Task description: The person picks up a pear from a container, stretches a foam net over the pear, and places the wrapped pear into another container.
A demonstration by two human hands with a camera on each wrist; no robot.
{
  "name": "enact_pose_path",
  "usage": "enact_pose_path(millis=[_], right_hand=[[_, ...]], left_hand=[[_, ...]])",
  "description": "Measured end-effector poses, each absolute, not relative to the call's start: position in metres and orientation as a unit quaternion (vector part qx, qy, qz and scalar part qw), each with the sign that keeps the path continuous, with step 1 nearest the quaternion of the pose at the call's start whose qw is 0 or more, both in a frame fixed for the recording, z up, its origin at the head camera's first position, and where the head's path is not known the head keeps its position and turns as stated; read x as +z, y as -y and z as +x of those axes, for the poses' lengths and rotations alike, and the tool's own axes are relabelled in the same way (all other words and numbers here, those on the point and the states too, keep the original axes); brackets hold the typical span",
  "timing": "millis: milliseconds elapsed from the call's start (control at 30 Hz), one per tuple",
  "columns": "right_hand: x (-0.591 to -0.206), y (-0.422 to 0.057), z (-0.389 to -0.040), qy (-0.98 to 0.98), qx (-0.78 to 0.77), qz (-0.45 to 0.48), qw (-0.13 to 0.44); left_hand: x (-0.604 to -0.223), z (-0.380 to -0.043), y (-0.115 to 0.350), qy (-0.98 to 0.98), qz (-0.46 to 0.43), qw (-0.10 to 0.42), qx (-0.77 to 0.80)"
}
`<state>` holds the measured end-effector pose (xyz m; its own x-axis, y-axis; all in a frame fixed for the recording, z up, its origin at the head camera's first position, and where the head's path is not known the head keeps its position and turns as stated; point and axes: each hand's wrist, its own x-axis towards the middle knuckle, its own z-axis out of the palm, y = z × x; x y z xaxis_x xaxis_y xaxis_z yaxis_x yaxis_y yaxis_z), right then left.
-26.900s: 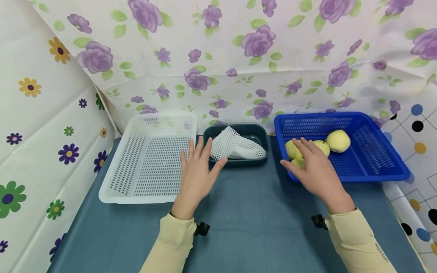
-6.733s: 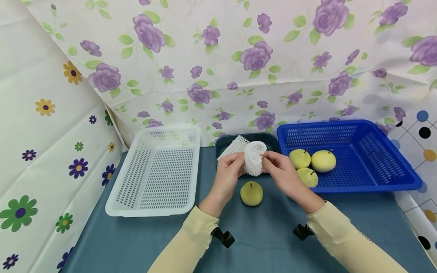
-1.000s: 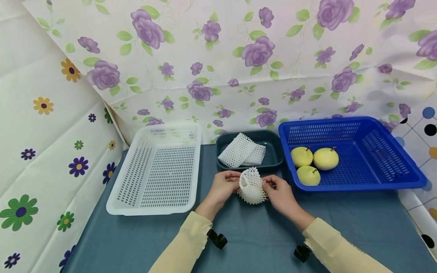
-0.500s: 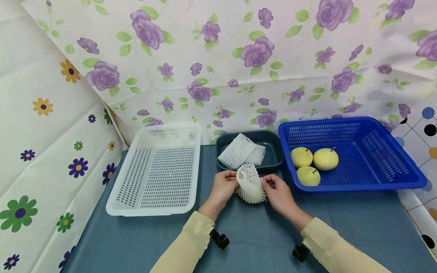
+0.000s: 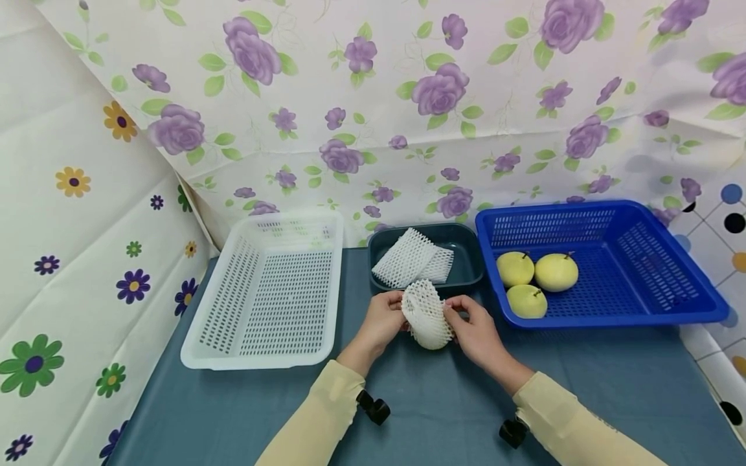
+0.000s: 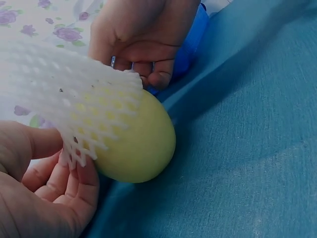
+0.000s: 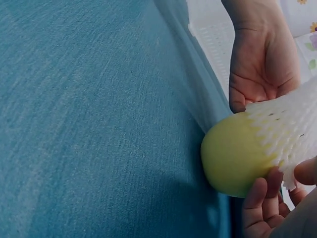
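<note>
A yellow-green pear (image 6: 143, 144) sits on the blue cloth with a white foam net sleeve (image 5: 424, 307) over its upper part; its lower part is bare. My left hand (image 5: 379, 323) pinches the sleeve's edge between thumb and fingers on the left side. On the opposite side my right hand (image 5: 474, 330) pinches the edge too, its fingertips against the pear in the right wrist view. The sleeve's free end stands up loosely above the fruit. Behind the hands, a dark green tray (image 5: 471, 259) holds more foam net sleeves (image 5: 405, 259).
At the left stands a white perforated basket (image 5: 192, 356) with nothing in it. A blue basket (image 5: 629, 317) at the right holds three pears (image 5: 556, 272). Floral sheeting (image 5: 373, 84) rises behind the baskets and tray.
Earlier the hands were spread apart, then held a sleeve above a bare pear. Now the sleeve covers the pear's top. Over the last second its loose end tilts left and more of the pear's underside shows.
</note>
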<state>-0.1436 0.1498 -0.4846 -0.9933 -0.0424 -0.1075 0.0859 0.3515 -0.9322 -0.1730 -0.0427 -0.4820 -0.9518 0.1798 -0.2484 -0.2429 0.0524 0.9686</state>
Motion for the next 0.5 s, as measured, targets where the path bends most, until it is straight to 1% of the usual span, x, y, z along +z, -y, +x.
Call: enact_pose_path(millis=[300, 400, 500], right_hand=[[-0.489, -0.151, -0.144, -0.833, -0.548, 0.027, 0.071], [-0.491, -0.151, -0.145, -0.834, -0.546, 0.033, 0.077], [-0.493, -0.152, -0.145, -0.834, -0.545, 0.041, 0.081]], left_hand=[[-0.463, -0.163, 0.042, -0.725, -0.036, 0.151, 0.671], [-0.465, -0.164, 0.041, -0.732, -0.037, 0.146, 0.664], [-0.477, -0.169, 0.04, -0.733, -0.036, 0.142, 0.665]])
